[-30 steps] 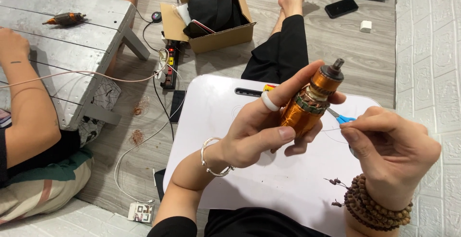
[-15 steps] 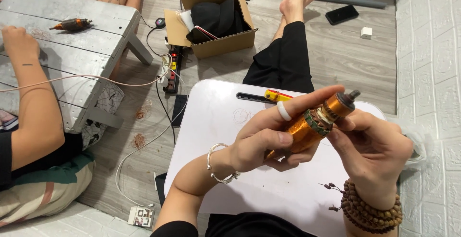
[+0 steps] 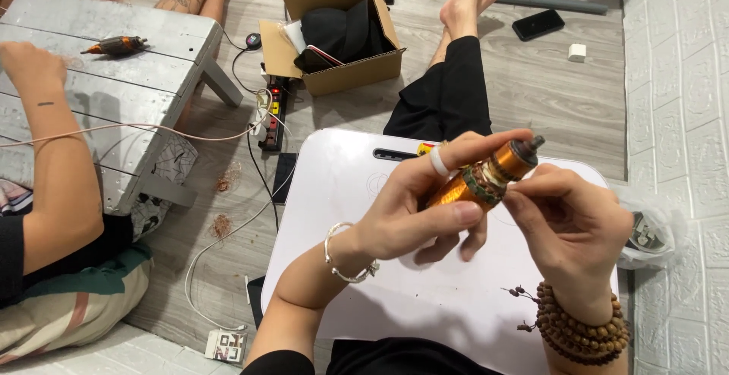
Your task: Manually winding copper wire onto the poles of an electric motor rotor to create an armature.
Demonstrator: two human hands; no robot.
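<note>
the left hand [image 3: 425, 212] pinches a copper-wound cylindrical motor armature [image 3: 486, 178] above the white lap table [image 3: 342, 193], tip toward two o'clock, while the right hand [image 3: 569, 223] fingertips press its green band.

two copper-wound armatures [image 3: 486, 179], one cardboard box [image 3: 349, 37], one phone [image 3: 538, 24]

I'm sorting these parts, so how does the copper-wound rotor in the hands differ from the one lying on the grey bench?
The held rotor is tilted up in the left hand, with the right hand at its end; the bench rotor lies flat and untouched on the grey bench. The held one looks larger, being nearer. Both show copper windings.
</note>
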